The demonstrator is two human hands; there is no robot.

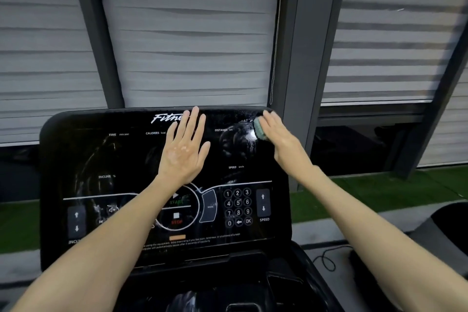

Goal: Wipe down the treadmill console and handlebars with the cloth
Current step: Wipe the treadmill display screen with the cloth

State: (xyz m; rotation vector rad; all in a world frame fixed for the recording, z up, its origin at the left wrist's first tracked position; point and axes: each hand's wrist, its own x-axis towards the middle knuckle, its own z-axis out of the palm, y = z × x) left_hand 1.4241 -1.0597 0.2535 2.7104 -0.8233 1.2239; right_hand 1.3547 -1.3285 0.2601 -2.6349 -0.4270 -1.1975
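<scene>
On console (83, 159), hands, right (278, 134) pressing cloth (258, 128)

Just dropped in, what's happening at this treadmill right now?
A person is wiping the treadmill console. The right hand presses a small greenish cloth against the console's upper right corner, beside the DISTANCE label, where wet streaks show. The left hand lies flat and open on the middle of the screen, holding nothing. The handlebars are not clearly in view.

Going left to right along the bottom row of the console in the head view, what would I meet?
Incline arrows → stop button → mode key → number keypad → speed arrows.
</scene>
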